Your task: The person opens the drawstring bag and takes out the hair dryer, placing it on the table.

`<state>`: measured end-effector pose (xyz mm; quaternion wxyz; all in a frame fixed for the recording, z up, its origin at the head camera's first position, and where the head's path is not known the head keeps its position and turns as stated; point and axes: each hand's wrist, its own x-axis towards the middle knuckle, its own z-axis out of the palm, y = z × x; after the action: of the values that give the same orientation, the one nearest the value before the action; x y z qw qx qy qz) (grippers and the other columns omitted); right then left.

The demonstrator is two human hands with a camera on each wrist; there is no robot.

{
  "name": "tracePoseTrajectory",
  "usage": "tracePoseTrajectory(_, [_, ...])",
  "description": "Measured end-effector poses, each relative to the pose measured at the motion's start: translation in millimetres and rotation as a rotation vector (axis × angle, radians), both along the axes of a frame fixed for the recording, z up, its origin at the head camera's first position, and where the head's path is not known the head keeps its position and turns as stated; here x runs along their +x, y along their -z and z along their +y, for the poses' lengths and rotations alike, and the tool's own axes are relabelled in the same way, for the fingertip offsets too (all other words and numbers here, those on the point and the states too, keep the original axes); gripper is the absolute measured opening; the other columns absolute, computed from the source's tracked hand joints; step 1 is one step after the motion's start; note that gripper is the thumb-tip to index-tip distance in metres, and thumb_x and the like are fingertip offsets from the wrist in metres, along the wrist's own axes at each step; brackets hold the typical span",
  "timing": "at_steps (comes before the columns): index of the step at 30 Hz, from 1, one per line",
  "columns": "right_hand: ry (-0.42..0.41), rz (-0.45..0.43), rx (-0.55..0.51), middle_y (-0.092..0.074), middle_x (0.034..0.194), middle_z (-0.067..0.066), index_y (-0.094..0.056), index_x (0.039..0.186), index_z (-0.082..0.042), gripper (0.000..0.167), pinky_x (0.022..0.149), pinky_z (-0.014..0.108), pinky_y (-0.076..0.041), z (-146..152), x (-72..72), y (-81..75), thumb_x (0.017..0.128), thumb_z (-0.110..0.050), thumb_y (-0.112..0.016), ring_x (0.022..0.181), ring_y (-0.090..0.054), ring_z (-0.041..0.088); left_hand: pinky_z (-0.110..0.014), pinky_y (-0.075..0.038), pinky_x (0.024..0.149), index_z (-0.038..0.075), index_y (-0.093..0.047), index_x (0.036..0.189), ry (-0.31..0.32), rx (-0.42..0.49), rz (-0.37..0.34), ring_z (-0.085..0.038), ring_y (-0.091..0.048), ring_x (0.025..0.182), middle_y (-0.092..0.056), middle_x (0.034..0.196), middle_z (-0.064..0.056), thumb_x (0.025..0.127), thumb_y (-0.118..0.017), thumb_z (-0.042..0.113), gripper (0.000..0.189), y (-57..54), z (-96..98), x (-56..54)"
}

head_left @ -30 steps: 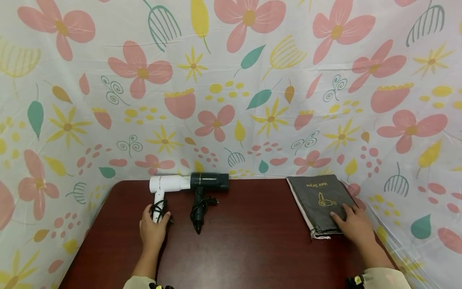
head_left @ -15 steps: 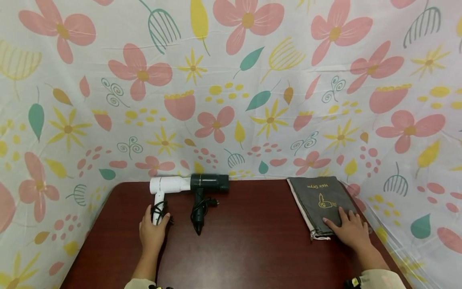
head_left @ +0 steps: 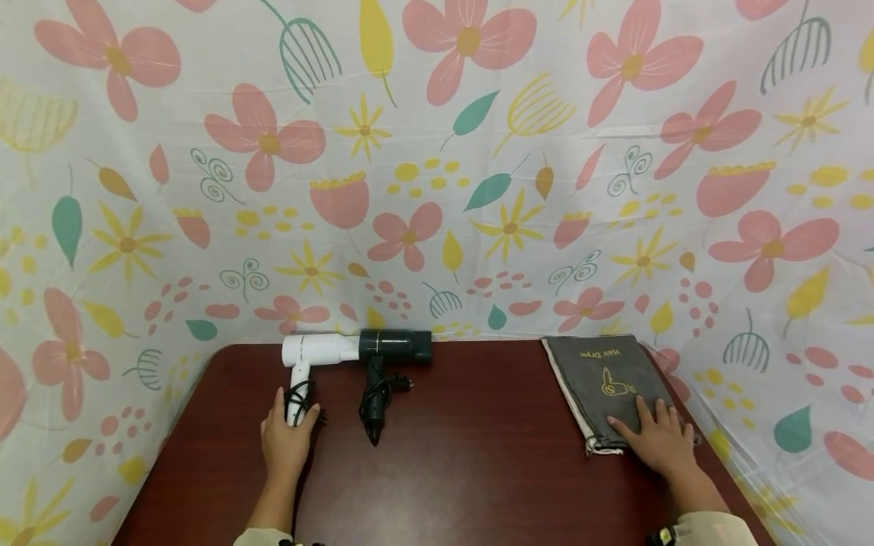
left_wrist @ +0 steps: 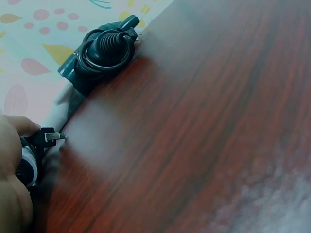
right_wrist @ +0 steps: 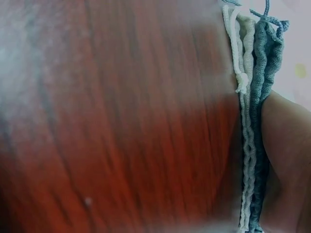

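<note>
My left hand (head_left: 285, 447) holds the handle of a white hair dryer (head_left: 321, 349), its thumb on one side and fingers on the other. A black cord is wound round that handle, and its plug (left_wrist: 53, 136) sticks out beside the hand in the left wrist view. My right hand (head_left: 661, 444) rests with spread fingers on a flat grey drawstring bag (head_left: 587, 375) printed "Hair Dryer". Beneath the grey bag lies a whitish one (right_wrist: 246, 145), only its edge and cord showing. A black hair dryer (head_left: 396, 346) lies nose-on to the white one, untouched.
Everything lies on a dark red wooden table (head_left: 471, 455). A flowered curtain (head_left: 437, 152) stands along its back edge and both sides. The black dryer's cord is coiled round its handle, with the plug (head_left: 406, 383) pointing right.
My right hand has slid slightly left and toward me over the grey bag. The left hand, both hair dryers and the bags appear to stay in place.
</note>
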<state>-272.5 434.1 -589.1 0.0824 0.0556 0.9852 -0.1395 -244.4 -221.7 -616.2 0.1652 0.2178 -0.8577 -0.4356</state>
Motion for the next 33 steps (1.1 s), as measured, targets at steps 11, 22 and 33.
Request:
tracePoseTrajectory(11, [0.001,0.074,-0.002,-0.010,0.153,0.048,-0.020,0.156,0.009,0.109,0.104,0.083,-0.006,2,-2.8,4.9,0.093,-0.078,-0.040,0.139,-0.008,0.068,-0.064,-0.033,0.105,0.009,-0.021,0.162,0.009,0.006,-0.006,-0.049,-0.035,0.136,-0.044,0.148,-0.030,0.091,-0.073,0.041,0.093,-4.1,0.4,-0.2])
tracePoseTrajectory(22, [-0.003,0.238,-0.040,-0.027,0.149,0.044,-0.029,0.154,0.007,0.096,0.104,0.082,-0.011,-7,0.2,-3.5,0.097,-0.068,-0.047,0.137,-0.021,0.065,-0.066,-0.035,0.102,0.006,-0.026,0.160,-0.021,0.066,0.064,-0.052,-0.033,0.137,-0.034,0.150,-0.031,0.093,-0.071,0.037,0.086,-9.8,4.6,3.7])
tracePoseTrajectory(33, [-0.074,0.361,-0.072,-0.031,0.153,0.039,-0.036,0.153,0.002,0.083,0.108,0.080,-0.013,-38,5.0,-21.9,0.098,-0.057,-0.055,0.142,-0.023,0.061,-0.065,-0.031,0.106,0.009,-0.034,0.158,-0.010,-0.031,0.190,-0.050,-0.033,0.139,-0.042,0.149,-0.028,0.092,-0.075,0.027,0.080,-29.4,6.7,9.2])
